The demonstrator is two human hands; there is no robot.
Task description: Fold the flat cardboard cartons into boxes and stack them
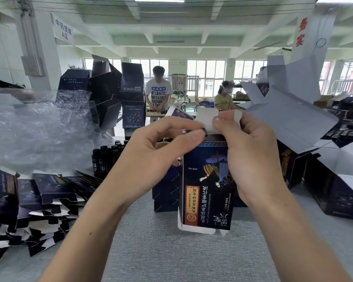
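Grip: left hand pinches a white end flap of the carton between thumb and forefinger; right hand curls round the carton's upper right corner, thumb pressing the same flap
Carton: dark blue, printed, opened into a tube, upright at centre over the grey table; its lower white flaps hang unclosed
Done: folded boxes stand stacked behind at the left; larger open-flapped boxes sit at the right
Remaining: a loose pile of flat cartons lies at the left, so much folding likely remains; this carton's ends appear to need closing, then stacking
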